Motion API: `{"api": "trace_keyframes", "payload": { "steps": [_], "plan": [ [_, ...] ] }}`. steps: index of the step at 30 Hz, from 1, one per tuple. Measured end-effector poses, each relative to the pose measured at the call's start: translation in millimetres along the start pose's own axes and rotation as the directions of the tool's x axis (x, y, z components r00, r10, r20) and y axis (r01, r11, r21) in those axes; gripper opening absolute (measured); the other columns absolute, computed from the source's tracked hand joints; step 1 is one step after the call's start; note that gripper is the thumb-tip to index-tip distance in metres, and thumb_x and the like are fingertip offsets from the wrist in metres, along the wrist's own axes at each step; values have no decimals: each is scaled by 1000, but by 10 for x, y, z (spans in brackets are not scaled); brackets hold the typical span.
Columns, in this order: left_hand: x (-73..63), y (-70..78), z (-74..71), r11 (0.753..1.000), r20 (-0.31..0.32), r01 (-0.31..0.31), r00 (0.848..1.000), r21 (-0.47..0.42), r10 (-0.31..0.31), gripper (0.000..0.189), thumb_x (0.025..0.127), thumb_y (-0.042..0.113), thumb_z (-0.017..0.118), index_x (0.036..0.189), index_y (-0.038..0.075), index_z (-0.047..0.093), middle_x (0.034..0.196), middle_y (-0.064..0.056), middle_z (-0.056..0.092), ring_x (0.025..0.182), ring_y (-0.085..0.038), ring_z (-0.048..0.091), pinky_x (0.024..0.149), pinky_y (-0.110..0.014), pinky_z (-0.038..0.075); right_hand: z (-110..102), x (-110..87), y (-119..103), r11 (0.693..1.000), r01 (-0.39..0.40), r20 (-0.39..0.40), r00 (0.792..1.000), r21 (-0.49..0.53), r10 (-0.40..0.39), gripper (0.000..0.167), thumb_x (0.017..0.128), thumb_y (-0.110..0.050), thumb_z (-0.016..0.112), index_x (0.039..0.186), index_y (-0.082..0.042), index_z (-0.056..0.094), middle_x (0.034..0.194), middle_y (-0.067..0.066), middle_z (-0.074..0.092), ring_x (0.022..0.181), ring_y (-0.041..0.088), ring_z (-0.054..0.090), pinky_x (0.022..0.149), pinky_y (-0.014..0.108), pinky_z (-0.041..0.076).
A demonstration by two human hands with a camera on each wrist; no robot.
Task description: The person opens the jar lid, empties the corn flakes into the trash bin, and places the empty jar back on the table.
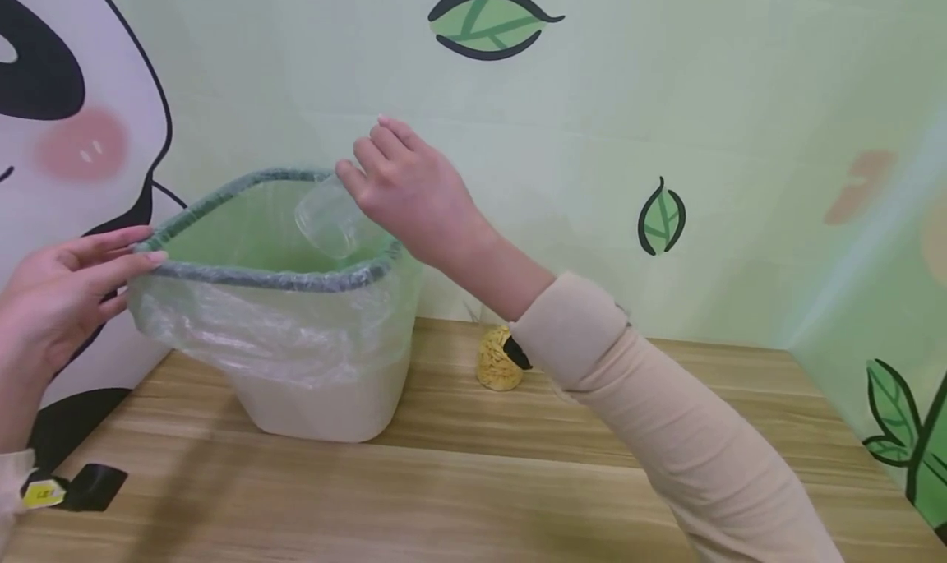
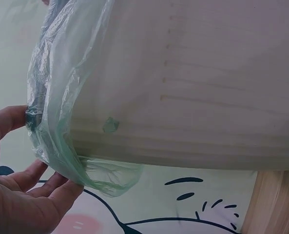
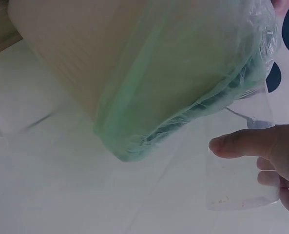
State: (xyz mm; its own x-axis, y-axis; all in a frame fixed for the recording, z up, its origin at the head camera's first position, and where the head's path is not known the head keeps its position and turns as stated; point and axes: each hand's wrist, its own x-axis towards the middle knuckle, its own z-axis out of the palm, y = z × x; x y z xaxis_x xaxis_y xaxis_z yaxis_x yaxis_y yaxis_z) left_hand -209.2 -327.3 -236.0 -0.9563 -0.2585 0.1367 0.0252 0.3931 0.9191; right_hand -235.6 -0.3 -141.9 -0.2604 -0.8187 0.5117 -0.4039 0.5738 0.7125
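Observation:
A white trash bin (image 1: 325, 407) with a grey-green rim stands upright, lined with a thin, translucent green bag (image 1: 259, 320) folded over its edge. My left hand (image 1: 70, 288) holds the rim's left corner, thumb and fingers on the bag-covered edge. Above the bin's right side, my right hand (image 1: 418, 189) grips a clear plastic cup (image 1: 325, 218). The cup is tipped, its mouth pointing down into the bin. In the right wrist view the thumb lies along the cup (image 3: 232, 183), and small specks cling near its base.
On the wooden tabletop (image 1: 481, 497), behind the right forearm, sits a small yellowish textured object (image 1: 497, 362), partly hidden by the wrist strap. A pale green wall (image 1: 562, 136) with painted leaves and a panda rises directly behind the bin.

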Motion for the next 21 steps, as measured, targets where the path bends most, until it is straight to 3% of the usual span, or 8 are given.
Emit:
{"api": "trace_keyframes", "payload": {
  "steps": [11, 18, 21],
  "plan": [
    [-12, 17, 21, 1000, 3, -1, 1000, 0, 1, 76, 80, 42, 63, 142, 14, 32, 103, 17, 42, 76, 9, 54, 60, -7, 47, -1, -109, 78, 996, -75, 42, 996, 47, 74, 36, 85, 7, 46, 117, -7, 58, 105, 11, 60, 104, 26, 54, 106, 35, 30],
    [-16, 0, 22, 1000, -1, 0, 1000, 3, 0, 76, 80, 42, 63, 142, 14, 32, 103, 19, 41, 76, 10, 53, 59, -7, 46, -25, -229, 128, 987, -123, 0, 992, 100, 123, 35, 86, 6, 45, 116, -6, 59, 104, 12, 60, 102, 27, 55, 105, 36, 31],
    [0, -10, 22, 1000, 0, -2, 1000, 9, 2, 75, 80, 43, 63, 142, 14, 31, 103, 18, 41, 76, 10, 53, 60, -7, 46, -38, -281, 160, 979, -157, 16, 988, 133, 157, 35, 86, 3, 48, 118, -6, 59, 108, 13, 61, 105, 28, 54, 105, 36, 30]
  ]
}}
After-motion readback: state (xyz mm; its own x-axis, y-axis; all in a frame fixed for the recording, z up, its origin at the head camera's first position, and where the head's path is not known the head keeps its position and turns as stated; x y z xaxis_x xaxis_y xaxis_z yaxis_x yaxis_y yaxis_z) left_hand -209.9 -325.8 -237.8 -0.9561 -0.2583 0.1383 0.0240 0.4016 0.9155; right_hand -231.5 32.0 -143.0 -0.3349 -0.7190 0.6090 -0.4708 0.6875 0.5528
